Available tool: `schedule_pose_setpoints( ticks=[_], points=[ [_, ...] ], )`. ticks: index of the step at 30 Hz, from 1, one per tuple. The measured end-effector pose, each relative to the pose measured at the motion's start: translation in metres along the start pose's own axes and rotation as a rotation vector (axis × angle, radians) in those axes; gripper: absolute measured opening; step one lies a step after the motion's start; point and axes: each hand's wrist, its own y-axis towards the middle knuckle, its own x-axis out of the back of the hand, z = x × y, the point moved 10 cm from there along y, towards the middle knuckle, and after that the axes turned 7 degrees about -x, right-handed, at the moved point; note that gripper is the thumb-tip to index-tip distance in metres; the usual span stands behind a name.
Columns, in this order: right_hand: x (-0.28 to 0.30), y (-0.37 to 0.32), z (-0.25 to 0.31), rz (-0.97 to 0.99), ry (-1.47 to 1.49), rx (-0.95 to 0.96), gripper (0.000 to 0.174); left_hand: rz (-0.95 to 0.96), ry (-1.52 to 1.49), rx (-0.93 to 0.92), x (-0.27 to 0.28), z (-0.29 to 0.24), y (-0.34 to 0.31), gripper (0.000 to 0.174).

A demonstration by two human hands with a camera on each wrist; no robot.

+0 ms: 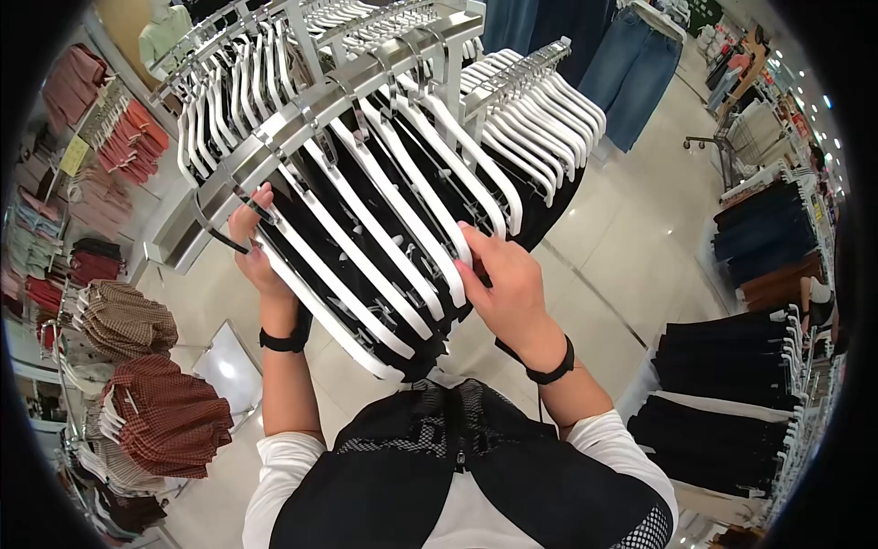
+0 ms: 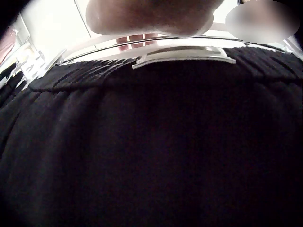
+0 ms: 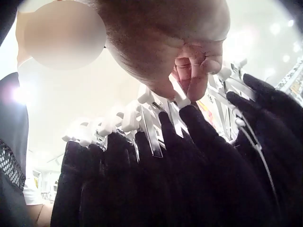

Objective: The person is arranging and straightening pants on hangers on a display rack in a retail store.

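Note:
White hangers [image 1: 366, 229] bearing black garments hang from a metal rail [image 1: 302, 114]. My left hand [image 1: 259, 247] is at the near end of the rail, its fingers round the nearest hanger beside its dark hook. In the left wrist view, black gathered fabric [image 2: 151, 132] fills most of the picture below a white hanger part [image 2: 184, 56]. My right hand [image 1: 506, 284] pinches the end of one white hanger between thumb and fingers. The right wrist view shows that hand [image 3: 165, 47] above the black garments [image 3: 203, 156], thumb and fingertips at a white hanger end [image 3: 181, 98].
More white hangers [image 1: 540, 119] hang on rails behind. Checked shirts [image 1: 169, 412] stand at the left, with a white panel [image 1: 229, 371] low beside them. Black garments [image 1: 722, 361] hang at the right, jeans [image 1: 631, 69] at the back. Pale tiled floor [image 1: 594, 238] lies between.

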Motion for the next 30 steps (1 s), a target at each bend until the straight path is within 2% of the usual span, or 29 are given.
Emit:
schedule_pose_setpoints(
  ticks=[8, 11, 14, 15, 19, 21, 24, 26, 29, 30],
  points=[
    [0.005, -0.001, 0.005, 0.053, -0.102, 0.07, 0.05, -0.072, -0.213, 0.148, -0.002, 0.015, -0.012, 0.034],
    [0.022, -0.009, -0.022, -0.101, 0.119, -0.113, 0.052, -0.094, -0.239, 0.206, -0.002, 0.026, -0.021, 0.047],
    [0.029, -0.008, -0.036, -0.238, -0.036, -0.154, 0.054, -0.019, -0.153, 0.193, -0.006, 0.021, -0.016, 0.058],
    [0.026, -0.007, -0.037, -0.228, -0.051, -0.184, 0.055, -0.035, -0.179, 0.212, -0.006, 0.023, -0.018, 0.06],
    [0.018, -0.002, -0.031, -0.221, -0.185, -0.081, 0.051, -0.05, -0.17, 0.239, -0.007, 0.024, -0.017, 0.067],
    [0.016, 0.0, -0.03, -0.188, -0.147, -0.035, 0.05, -0.014, -0.121, 0.224, -0.007, 0.02, -0.015, 0.07],
    [0.013, 0.003, -0.035, -0.119, -0.055, 0.011, 0.051, -0.078, -0.239, 0.209, -0.006, 0.022, -0.019, 0.069],
    [0.011, 0.005, -0.037, -0.084, 0.001, 0.054, 0.052, -0.136, -0.426, 0.218, -0.008, 0.024, -0.021, 0.053],
    [0.01, 0.008, -0.043, -0.049, 0.082, 0.124, 0.055, -0.032, -0.118, 0.235, 0.0, 0.026, -0.021, 0.051],
    [0.011, 0.009, -0.046, -0.031, 0.113, 0.139, 0.056, -0.096, -0.179, 0.283, 0.002, 0.022, -0.02, 0.051]
  ],
)
